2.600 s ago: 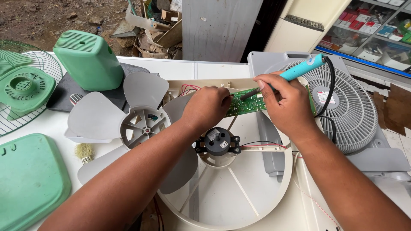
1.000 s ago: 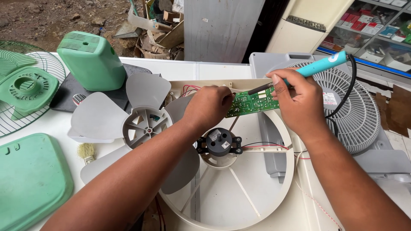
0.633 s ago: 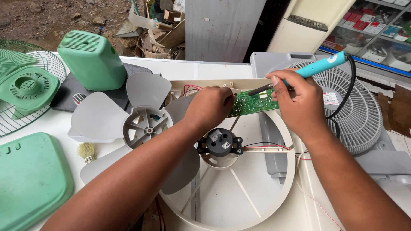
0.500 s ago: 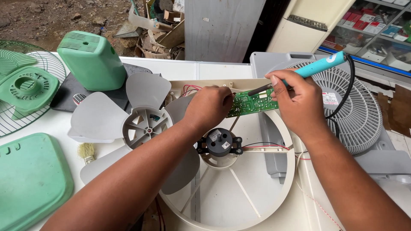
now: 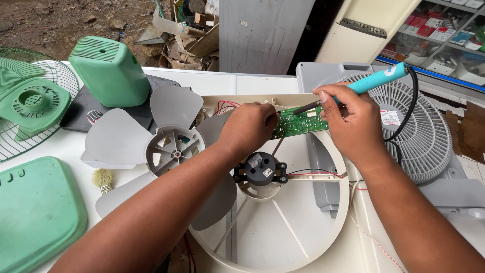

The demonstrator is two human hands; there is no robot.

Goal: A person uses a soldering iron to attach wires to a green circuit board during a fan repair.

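Little has moved: left hand [image 5: 247,126] fingers still pinch the green circuit board's [image 5: 299,122] left end; right hand [image 5: 353,119] grips the soldering iron [image 5: 361,86], tip on the board's upper edge.

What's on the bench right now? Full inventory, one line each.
circuit board: 1, green, over the top edge of the fan housing, between both hands
soldering iron: 1, teal handle, black cord, tip on the board
fan housing: 1, cream, round, centre of the table
motor: 1, black, at the housing's hub
fan blade: 1, grey, left of the housing
motor cover: 1, green, far left of the table
wire guard: 1, green, left edge
flat cover: 1, green, near left corner
brush: 1, small, pale bristles, beside the blade
grille: 1, grey, right side
left hand: holds the board
right hand: holds the iron
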